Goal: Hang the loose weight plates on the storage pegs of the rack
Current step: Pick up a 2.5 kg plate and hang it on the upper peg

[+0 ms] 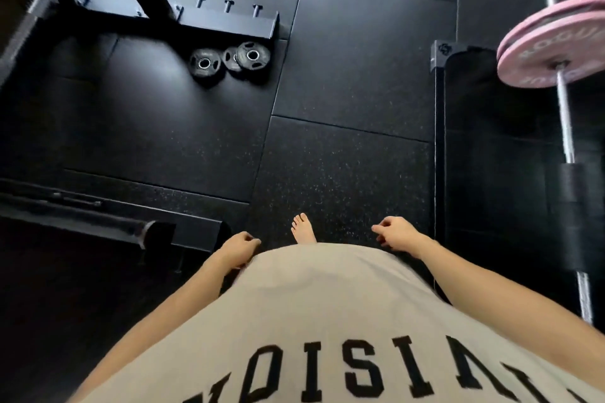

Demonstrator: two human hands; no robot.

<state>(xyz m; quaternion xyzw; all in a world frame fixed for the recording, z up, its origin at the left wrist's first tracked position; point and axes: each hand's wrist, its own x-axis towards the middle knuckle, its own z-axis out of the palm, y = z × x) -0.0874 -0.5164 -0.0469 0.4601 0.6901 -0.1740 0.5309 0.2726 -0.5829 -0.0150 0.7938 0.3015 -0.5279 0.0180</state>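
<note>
Three small black weight plates lie loose on the dark rubber floor ahead of me: one plate (pixel 206 63) on the left, a second plate (pixel 231 59) partly under a third plate (pixel 253 55). Just behind them stands the black rack base (pixel 226 28) with a row of short storage pegs (pixel 229 6). My left hand (pixel 240 247) hangs by my hip, fingers loosely curled, holding nothing. My right hand (pixel 397 235) is likewise loosely curled and holds nothing. Both hands are far from the plates.
A barbell (pixel 564 121) with pink plates (pixel 553 56) rests at the right over a black bench or platform (pixel 484 147). A black steel beam (pixel 98 216) crosses the floor at lower left. My bare foot (pixel 303 229) stands on the rubber floor tiles.
</note>
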